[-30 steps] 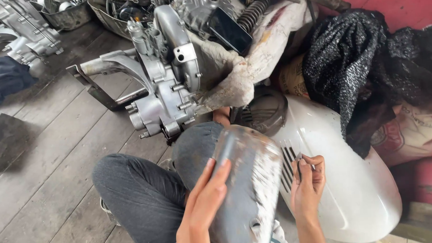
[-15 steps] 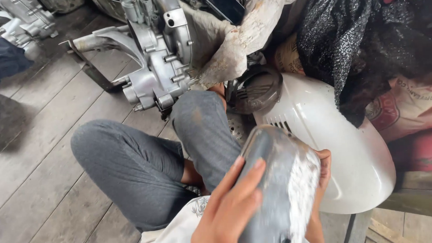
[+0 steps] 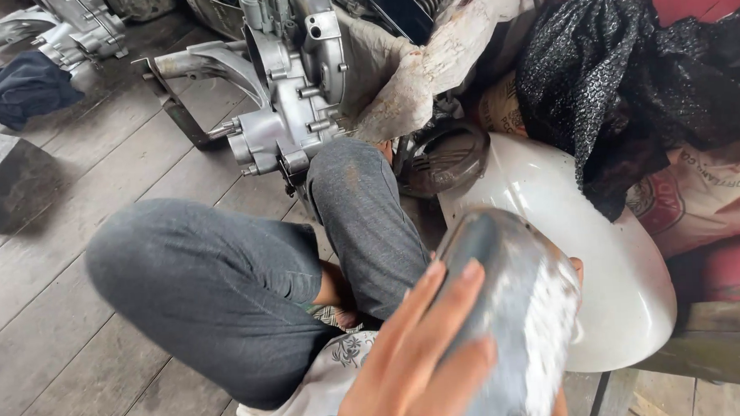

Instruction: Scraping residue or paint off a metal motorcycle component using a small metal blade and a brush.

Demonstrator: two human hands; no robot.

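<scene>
Your left hand (image 3: 419,372) lies flat against the near side of a rounded grey metal cover (image 3: 512,310), fingers (image 3: 441,300) spread along its dull, scuffed, pale-smeared surface; it presses and steadies rather than closes around it. Your right hand (image 3: 574,267) is almost wholly hidden behind the cover, only a fingertip showing at its far edge, so you cannot tell whether that hand is clasped or loose. The cover stands low in the frame, over your lap, blurred and cut off by the bottom edge.

Your legs, in grey trousers (image 3: 223,281), are folded on a floor of weathered wooden planks (image 3: 59,330). Just behind the cover lies a smooth, glossy white shell (image 3: 614,264), domed in shape, partly draped by a black glittery cloth (image 3: 622,80). A dark round ribbed part (image 3: 443,159) sits between your knee and the shell. Beyond the knee stands a cast silver engine case (image 3: 290,95), angular, with bolts and lugs, touching a stained pale rag (image 3: 446,55). A second silver casting (image 3: 71,30) and a dark blue cloth (image 3: 24,90) lie at far left. A printed sack (image 3: 702,202) rests at right, its contents not visible
</scene>
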